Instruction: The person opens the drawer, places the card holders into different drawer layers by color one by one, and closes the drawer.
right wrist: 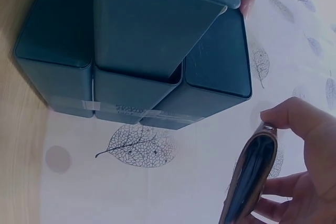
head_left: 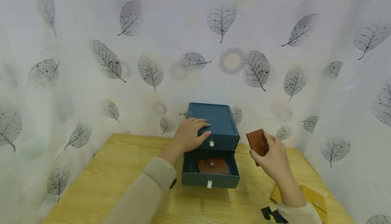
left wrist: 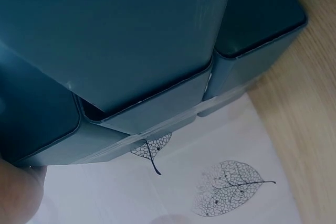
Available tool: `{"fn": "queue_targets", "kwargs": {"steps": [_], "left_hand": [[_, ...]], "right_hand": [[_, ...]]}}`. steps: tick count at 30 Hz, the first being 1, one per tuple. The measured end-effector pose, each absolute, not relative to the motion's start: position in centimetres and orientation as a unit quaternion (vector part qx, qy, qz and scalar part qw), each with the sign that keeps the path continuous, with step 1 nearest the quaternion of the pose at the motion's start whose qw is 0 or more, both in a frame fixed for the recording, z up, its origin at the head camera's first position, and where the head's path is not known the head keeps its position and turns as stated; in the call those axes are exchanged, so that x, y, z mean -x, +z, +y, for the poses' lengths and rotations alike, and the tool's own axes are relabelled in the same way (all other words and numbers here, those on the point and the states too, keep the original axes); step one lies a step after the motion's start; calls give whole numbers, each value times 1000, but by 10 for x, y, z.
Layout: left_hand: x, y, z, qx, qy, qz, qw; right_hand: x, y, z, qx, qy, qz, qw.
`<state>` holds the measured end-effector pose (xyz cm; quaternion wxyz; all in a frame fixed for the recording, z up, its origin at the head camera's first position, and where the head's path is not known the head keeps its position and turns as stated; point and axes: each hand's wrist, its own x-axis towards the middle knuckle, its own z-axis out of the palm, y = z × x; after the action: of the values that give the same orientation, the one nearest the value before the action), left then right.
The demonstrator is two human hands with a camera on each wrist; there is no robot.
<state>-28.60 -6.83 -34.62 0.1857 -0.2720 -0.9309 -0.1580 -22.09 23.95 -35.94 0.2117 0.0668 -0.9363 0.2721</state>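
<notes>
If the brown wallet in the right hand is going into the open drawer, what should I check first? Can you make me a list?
1. Grip: ok. The right hand holds the held wallet between thumb and fingers.
2. Drawer open: ok. The drawer sticks out below the top one.
3. Other hand: ok. The left hand rests on top of the blue box.
4. Wallet over the drawer: not ok. It is off to the right.
5. Enough room: cannot tell. Another brown wallet lies inside, with some bare floor around it.
</notes>
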Motion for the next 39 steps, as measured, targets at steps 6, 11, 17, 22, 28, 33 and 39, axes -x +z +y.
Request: {"fn": "queue_targets", "kwargs": {"steps": [6, 11, 17, 22, 28, 33, 39], "left_hand": [[286, -347, -69, 274, -163, -929, 187], [287, -349, -69, 272, -162, -930, 186], [287, -349, -69, 270, -158, -932, 183], [287, -348, -68, 271, -157, -932, 183], [286, -346, -68, 271, -158, -932, 182], [286, -347, -68, 271, -160, -932, 180], [285, -346, -68, 273, -164, -929, 189]], "right_hand": [[218, -358, 231, -95, 280, -917, 268], [219, -362, 225, -139, 291, -893, 315], [221, -367, 220, -191, 299, -866, 353], [223, -370, 215, -214, 304, -855, 361], [222, -372, 207, -249, 304, -846, 359], [221, -372, 202, -292, 301, -838, 348], [221, -371, 197, -331, 293, -839, 318]]}}
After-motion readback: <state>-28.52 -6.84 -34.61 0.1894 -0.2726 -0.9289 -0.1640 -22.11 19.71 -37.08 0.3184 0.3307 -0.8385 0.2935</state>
